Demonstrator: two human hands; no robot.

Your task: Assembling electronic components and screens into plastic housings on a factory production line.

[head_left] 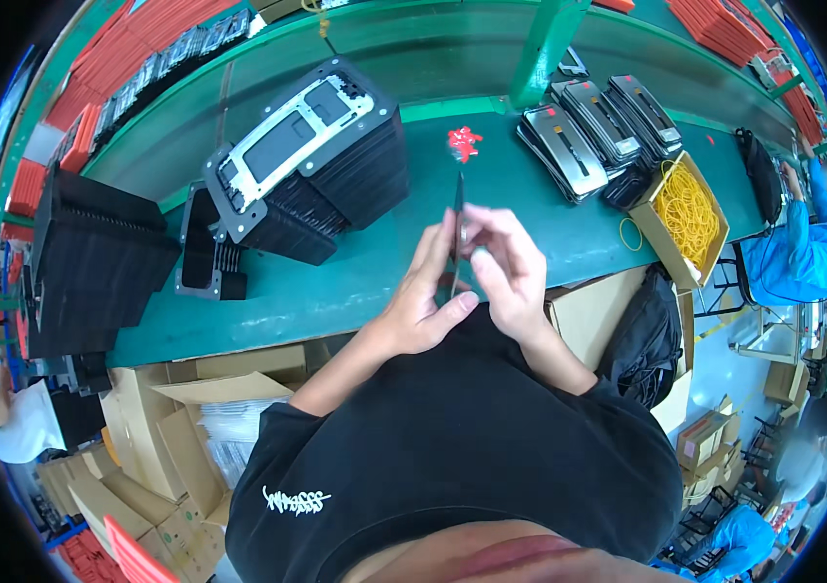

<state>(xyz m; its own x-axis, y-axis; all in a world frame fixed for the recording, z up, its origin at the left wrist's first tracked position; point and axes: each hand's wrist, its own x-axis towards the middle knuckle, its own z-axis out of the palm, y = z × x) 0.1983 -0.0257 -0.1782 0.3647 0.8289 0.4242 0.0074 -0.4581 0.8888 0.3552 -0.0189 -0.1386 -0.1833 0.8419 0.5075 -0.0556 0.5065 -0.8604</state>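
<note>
A thin dark flat panel (459, 199) is upright and edge-on to me above the table's near edge. My left hand (423, 291) grips it, fingers along its left side and thumb at its lower end. On its right side, my right hand (506, 262) is closed, with curled fingers and thumb close to the panel's face. Whatever the right fingertips pinch is hidden and slightly blurred. Just beyond the panel lies a small heap of red pieces (464, 143) on the green table (365, 262).
Left of my hands stand a tall stack of black trays with a silver phone frame (302, 136) on top and more black trays (93, 262). To the right are stacked metal phone frames (564, 151) and a carton of yellow bands (690, 219). Open cartons (180, 437) stand below. Co-workers (797, 253) sit at right.
</note>
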